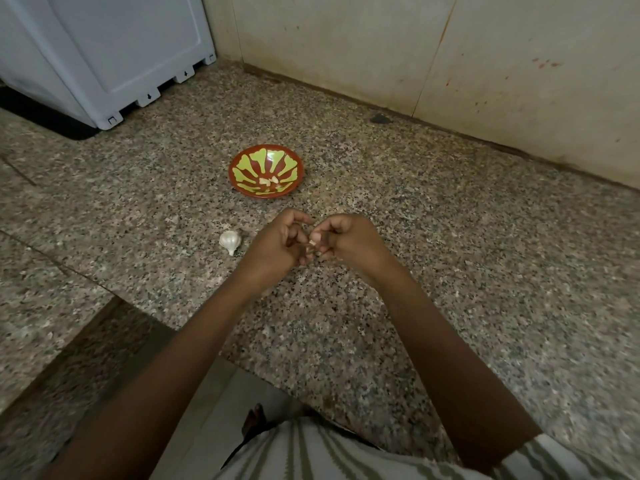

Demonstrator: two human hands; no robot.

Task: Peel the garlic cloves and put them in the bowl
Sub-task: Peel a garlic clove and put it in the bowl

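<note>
Head view. A red bowl with a green leaf pattern stood on the speckled granite desk; a few pale peeled cloves lay inside it, toward its near side. Nearer the person than the bowl, the left hand and right hand met fingertip to fingertip, all fingers curled, and pinched a small garlic clove between them above the desk. How much skin remained on it could not be told. A whole garlic bulb lay on the desk, on the near left of the bowl, just beside the left hand. A white appliance stood far left behind the bowl, and a stained wall rose behind it.
</note>
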